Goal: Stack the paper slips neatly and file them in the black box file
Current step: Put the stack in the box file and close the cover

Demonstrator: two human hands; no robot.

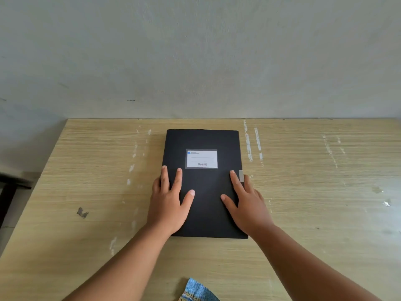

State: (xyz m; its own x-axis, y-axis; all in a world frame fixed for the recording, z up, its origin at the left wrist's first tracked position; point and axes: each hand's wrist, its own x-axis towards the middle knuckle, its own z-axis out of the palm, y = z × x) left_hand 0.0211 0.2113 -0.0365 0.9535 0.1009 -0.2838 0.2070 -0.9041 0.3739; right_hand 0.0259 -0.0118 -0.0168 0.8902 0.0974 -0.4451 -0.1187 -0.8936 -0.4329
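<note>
The black box file [204, 185] lies flat and closed on the wooden table [314, 203], set roughly in the middle of the tabletop with its long sides running away from the person and its far edge a little short of the pale wall [195, 51] behind. On its lid, toward the far half, sits a white label [201, 159] in a clear sleeve, with small print that is too blurred to read. Both hands rest palm down on the near half of the lid. The left hand [168, 205] is spread flat at the file's left edge, thumb angled inward across the black cover and the fingers pointing away, the outer ones hanging over the edge. The right hand [247, 207] mirrors it on the right edge, open and flat, thumb turned inward, its fingers reaching up alongside a small grey tab [241, 176] that sticks out from the file's right side; the fingertips lie just beside that tab, and I cannot tell whether they touch it. Neither hand is pinching anything. No loose paper slips show on the table, and with the lid shut I cannot tell what is inside. The tabletop is scuffed with white streaks and a dark chipped patch [82, 212] to the left. At the near edge, between the forearms, a bit of blue patterned cloth [199, 291] pokes into view
</note>
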